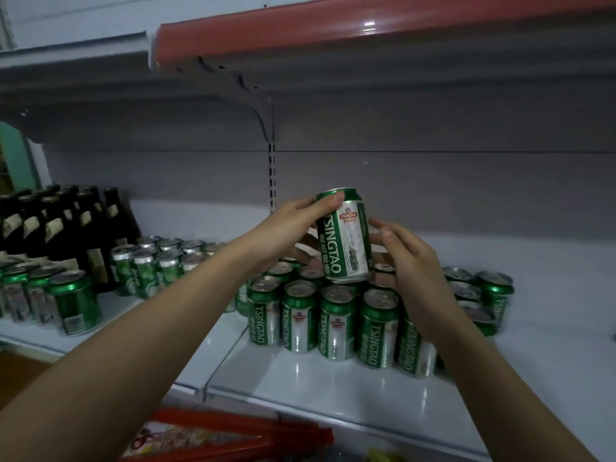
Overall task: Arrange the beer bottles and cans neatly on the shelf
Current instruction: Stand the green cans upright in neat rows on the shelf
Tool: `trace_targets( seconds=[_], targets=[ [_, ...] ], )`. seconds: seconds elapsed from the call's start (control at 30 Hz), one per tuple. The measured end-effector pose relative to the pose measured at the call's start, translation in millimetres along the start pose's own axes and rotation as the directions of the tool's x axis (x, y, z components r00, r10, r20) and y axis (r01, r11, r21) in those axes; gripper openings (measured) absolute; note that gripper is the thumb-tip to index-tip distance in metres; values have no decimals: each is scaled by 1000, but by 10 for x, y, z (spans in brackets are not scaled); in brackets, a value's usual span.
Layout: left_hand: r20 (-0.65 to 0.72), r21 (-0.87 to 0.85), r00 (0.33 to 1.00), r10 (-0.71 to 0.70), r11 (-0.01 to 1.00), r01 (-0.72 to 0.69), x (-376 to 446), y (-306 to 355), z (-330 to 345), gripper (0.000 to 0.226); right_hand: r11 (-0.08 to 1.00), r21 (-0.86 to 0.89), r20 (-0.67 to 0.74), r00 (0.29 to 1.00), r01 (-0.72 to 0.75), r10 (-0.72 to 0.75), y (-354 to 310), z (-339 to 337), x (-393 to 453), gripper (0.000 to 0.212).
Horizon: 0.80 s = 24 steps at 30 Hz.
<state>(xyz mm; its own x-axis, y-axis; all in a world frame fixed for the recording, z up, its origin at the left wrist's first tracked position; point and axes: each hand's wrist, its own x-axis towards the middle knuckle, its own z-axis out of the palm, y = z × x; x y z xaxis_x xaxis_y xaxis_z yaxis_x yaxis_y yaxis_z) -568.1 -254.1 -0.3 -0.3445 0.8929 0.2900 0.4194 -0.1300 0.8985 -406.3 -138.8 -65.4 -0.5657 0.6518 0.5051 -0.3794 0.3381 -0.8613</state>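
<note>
Left hand (293, 228), head view: thumb curled over the upper rim and fingers wrapped behind a green-and-silver aluminium Tsingtao beer can (346, 235), which is held upright with a slight tilt, its base just above the tops of the can cluster below. The gripping fingers are mostly hidden behind the can. Right hand (413, 261): fingers loosely extended beside the can's right side; whether the fingertips touch it cannot be made out. This hand and its forearm cover part of the cluster's right portion.

Cluster of upright green Tsingtao cans (333, 321): standing in rows on the white metal shelf board (333, 388), front row labels legible, rear rows largely hidden. A second group of green cans (146, 265) stands to the left, blurred, with dark glass beer bottles (66, 225) behind them, cut off at the left edge. More cans (490, 295) stand at the right, partly blurred. Overhead, a red-edged upper shelf (366, 28). At the bottom edge, red packaging (233, 435), cropped and indistinct.
</note>
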Motion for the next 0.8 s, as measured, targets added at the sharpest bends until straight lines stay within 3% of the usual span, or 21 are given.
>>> trace_targets(
  seconds=[0.2,0.4,0.63,0.8],
  targets=[
    [59,-20,997,48,999,-47,323,147,646,47,995,-100,-30,999,10,-13,-72,-606,-206,39],
    [151,-6,986,70,998,-70,670,317,1412,49,968,-252,-254,964,9,-75,-59,-1191,-351,49],
    [317,73,939,133,984,-164,1056,530,2146,23,955,-292,-420,904,-49,-82,15,-1846,-488,48],
    [378,230,920,101,953,-200,1161,361,2463,31,933,-340,-452,891,-121,-49,298,-2122,-612,44]
  ],
)
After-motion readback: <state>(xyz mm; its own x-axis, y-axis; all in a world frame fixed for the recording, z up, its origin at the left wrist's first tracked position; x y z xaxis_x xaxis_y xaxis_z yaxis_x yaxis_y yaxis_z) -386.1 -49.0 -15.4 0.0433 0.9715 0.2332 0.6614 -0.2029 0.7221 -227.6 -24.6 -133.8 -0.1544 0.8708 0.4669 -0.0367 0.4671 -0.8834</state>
